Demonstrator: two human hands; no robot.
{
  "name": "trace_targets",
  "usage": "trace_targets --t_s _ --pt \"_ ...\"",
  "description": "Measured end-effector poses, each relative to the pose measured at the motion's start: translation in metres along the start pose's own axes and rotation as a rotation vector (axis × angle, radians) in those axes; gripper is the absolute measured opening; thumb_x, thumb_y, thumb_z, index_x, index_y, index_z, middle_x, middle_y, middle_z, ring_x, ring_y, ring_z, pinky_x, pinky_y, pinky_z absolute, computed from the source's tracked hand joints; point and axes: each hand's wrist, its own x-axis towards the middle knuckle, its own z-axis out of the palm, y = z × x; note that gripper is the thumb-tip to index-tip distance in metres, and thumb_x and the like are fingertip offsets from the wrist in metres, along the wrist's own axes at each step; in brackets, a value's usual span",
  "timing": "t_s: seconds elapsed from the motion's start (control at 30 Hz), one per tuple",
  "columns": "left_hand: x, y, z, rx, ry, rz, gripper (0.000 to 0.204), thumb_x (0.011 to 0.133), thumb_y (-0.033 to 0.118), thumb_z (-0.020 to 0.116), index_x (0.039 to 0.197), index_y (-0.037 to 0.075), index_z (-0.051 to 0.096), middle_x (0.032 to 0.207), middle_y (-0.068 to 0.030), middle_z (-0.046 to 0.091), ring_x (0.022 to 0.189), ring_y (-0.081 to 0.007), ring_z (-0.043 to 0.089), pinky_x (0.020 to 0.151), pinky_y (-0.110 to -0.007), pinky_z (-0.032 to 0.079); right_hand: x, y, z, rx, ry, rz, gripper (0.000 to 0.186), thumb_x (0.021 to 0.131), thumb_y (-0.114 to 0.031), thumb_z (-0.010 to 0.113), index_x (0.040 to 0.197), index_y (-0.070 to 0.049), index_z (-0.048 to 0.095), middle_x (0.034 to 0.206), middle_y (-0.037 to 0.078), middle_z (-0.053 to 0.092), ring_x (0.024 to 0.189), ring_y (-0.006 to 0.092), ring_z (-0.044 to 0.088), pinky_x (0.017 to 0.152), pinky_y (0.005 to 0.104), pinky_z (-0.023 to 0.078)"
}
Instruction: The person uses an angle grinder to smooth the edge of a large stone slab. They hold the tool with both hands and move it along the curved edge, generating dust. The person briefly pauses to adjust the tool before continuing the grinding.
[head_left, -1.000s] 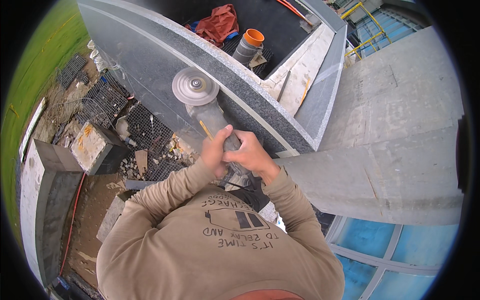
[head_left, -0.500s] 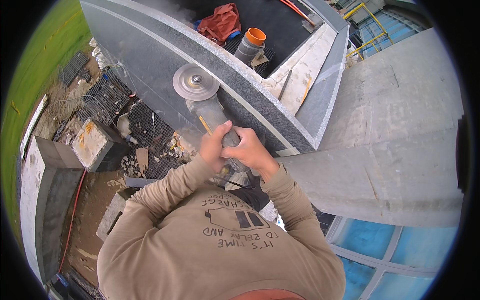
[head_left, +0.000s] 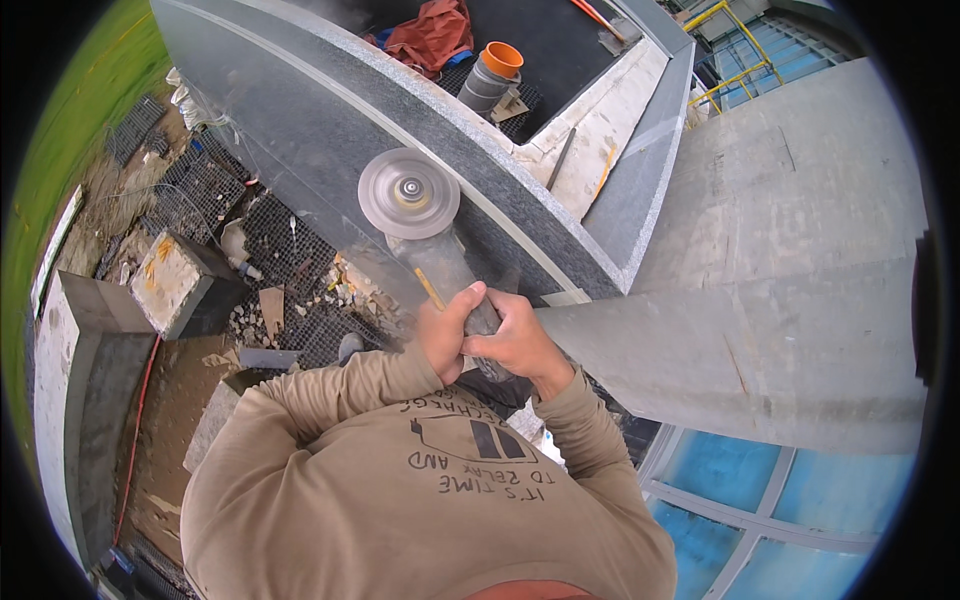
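Both my hands are wrapped around the body of a dusty grey angle grinder (head_left: 437,262). My left hand (head_left: 447,328) closes on its near left side, and my right hand (head_left: 520,342) grips from the right, with the thumbs close together. At the far end the round cutting disc (head_left: 385,200) looks blurred. It lies over the dark grey face of a curved stone slab (head_left: 300,130), just below a pale strip (head_left: 500,222) that runs along the slab. Whether the disc's edge touches the stone I cannot tell. Hazy dust hangs around the disc.
Behind the slab stand a grey pipe with an orange socket (head_left: 500,60) and a crumpled red-brown sheet (head_left: 432,38). Rubble and black mesh (head_left: 285,235) cover the ground at left, beside concrete blocks (head_left: 180,280). A concrete wall (head_left: 760,270) rises at right above blue glazing (head_left: 715,470).
The grinder and both hands have come nearer to my body and slightly right, along the slab's face. My grip is the same. The whole view has shifted a little.
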Motion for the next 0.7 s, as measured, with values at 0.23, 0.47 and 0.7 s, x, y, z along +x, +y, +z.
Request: trace_targets --t_s 0.23,0.47,0.7 --pt "0.006 0.004 -0.004 0.013 0.013 0.037 0.03 0.093 0.03 0.067 0.109 0.006 0.06 0.096 -0.0052 0.065 0.085 -0.0166 0.065 0.075 -0.034 0.053 0.009 0.001 0.002 -0.03 -0.004 -0.025 0.048 0.071 -0.013 0.077 0.111 0.008 0.062 0.101 0.007 0.068 0.093 0.0111 0.058 0.083 0.0292 0.049" --pt "0.013 0.02 -0.007 -0.002 -0.012 0.038 0.032 0.093 0.032 0.068 0.109 0.006 0.06 0.095 -0.0053 0.065 0.085 -0.0167 0.064 0.076 -0.034 0.052 0.023 -0.008 0.006 -0.004 -0.011 -0.034 0.045 0.07 -0.012 0.076 0.108 0.009 0.063 0.098 0.007 0.067 0.09 0.0106 0.057 0.079 0.029 0.049" --pt "0.017 0.03 -0.007 -0.001 0.01 0.022 0.031 0.093 0.032 0.067 0.108 0.005 0.06 0.094 -0.0052 0.064 0.084 -0.0167 0.064 0.075 -0.034 0.052 0.034 -0.01 0.008 0.012 0.002 -0.047 0.042 0.069 -0.009 0.075 0.105 0.009 0.063 0.093 0.007 0.068 0.086 0.0111 0.059 0.076 0.0292 0.05"
